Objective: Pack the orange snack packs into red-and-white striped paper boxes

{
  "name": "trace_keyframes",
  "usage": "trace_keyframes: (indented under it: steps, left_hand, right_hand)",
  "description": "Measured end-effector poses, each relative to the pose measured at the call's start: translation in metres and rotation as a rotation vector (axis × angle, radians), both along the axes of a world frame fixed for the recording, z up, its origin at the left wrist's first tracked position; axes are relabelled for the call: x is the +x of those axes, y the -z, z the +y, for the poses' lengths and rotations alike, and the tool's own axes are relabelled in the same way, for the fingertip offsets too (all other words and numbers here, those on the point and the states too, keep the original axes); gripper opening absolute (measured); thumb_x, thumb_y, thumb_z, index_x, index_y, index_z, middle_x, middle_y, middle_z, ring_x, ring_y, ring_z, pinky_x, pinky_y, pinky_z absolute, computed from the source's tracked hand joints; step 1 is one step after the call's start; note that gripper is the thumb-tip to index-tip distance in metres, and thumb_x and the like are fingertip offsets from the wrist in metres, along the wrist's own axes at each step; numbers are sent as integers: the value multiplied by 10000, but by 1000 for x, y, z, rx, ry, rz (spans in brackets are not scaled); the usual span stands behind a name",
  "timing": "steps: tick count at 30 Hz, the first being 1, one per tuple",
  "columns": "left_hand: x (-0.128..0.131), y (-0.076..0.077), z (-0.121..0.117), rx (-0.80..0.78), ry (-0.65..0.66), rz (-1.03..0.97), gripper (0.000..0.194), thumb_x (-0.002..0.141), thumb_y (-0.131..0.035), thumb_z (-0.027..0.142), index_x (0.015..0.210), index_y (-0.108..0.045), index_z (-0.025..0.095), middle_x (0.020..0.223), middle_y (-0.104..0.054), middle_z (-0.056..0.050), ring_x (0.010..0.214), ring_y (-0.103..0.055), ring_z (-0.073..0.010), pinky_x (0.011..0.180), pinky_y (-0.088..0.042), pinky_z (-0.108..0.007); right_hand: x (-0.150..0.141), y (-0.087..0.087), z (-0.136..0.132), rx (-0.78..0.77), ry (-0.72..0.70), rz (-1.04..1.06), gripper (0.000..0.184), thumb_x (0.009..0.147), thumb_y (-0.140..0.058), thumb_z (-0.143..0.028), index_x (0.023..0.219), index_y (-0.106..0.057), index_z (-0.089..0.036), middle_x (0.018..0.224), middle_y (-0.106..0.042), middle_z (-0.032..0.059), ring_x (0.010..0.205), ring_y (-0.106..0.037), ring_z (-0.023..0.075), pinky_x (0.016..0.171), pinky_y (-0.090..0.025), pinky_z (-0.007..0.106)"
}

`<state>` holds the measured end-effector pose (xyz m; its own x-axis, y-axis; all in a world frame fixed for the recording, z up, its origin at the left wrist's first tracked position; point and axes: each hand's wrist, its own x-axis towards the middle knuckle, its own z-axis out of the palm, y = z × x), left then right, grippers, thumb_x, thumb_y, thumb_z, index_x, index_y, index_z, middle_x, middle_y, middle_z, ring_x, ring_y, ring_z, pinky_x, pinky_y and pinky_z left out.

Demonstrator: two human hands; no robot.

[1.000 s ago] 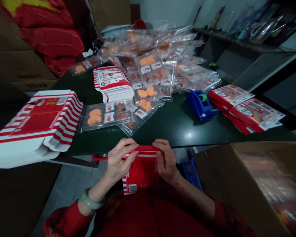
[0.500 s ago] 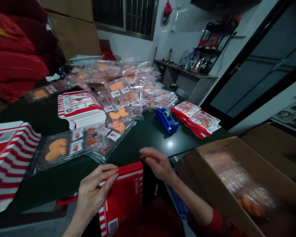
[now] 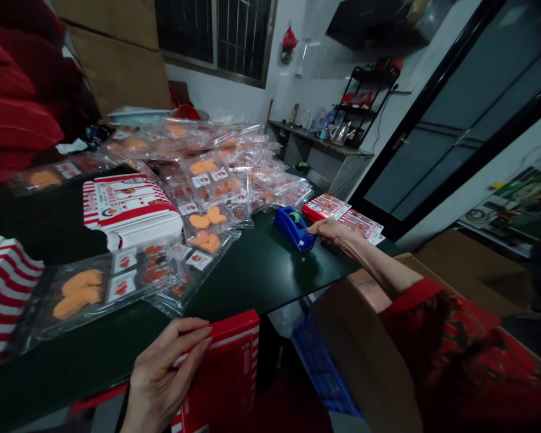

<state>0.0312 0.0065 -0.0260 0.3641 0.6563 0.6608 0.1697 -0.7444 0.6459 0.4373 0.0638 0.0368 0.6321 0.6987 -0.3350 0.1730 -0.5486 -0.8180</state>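
Note:
My left hand [image 3: 174,364] grips a flat red box [image 3: 225,361] with striped edges by its upper left side, fingers over the top edge and thumb on the face. The box stands tilted in front of me at the table's near edge. My right hand [image 3: 331,230] is stretched out over the table, with its fingertips closed together at the front end of a blue tape dispenser [image 3: 294,228]. A green roll [image 3: 294,218] sits in the dispenser. Whatever is between those fingertips is too small to make out.
Clear packs [image 3: 202,174] of orange pieces and sachets are heaped on the dark green table [image 3: 247,258]. Striped flat boxes [image 3: 130,201] are stacked at left. More red boxes [image 3: 363,224] lie behind my right hand. Below my right arm stand a cardboard box [image 3: 360,355] and a blue crate [image 3: 322,367].
My right hand has moved from beside the red box out to the tape dispenser, and its fingers have closed there. My left hand still holds the box. The view has shifted slightly right.

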Motion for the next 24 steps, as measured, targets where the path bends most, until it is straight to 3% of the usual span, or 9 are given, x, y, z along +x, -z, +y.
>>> trace_keyframes:
  steps: [6, 14, 19, 24]
  left_hand:
    - [-4, 1, -1, 25, 13, 19, 161, 810, -623, 104, 912, -700, 203, 887, -679, -37, 754, -681, -120, 630, -533, -161]
    - [-1, 0, -3, 37, 17, 2, 154, 821, -610, 103, 903, -697, 199, 890, -674, -36, 755, -676, -112, 622, -529, -152]
    - [1, 3, -1, 17, 13, 3, 146, 818, -619, 118, 894, -706, 207, 894, -678, -31, 751, -674, -114, 619, -526, -158]
    - [3, 3, 0, -53, 15, 5, 155, 816, -622, 140, 911, -713, 224, 904, -674, -33, 752, -671, -124, 550, -507, -150]
  right_hand:
    - [-16, 10, 6, 18, 87, 148, 326, 904, -558, -322, 1186, -547, -158, 1185, -577, 87, 1001, -599, 207, 835, -519, 416]
    - [-24, 28, -1, 328, 286, 201, 322, 907, -552, -322, 1188, -547, -166, 1202, -569, 88, 1013, -593, 208, 844, -515, 418]
    - [-17, 42, -21, 471, 288, 285, 313, 908, -551, -317, 1179, -551, -162, 1185, -577, 85, 995, -600, 201, 829, -522, 406]
    - [-13, 59, -31, 416, 235, 332, 316, 908, -551, -320, 1180, -549, -159, 1177, -581, 85, 987, -603, 200, 823, -524, 404]
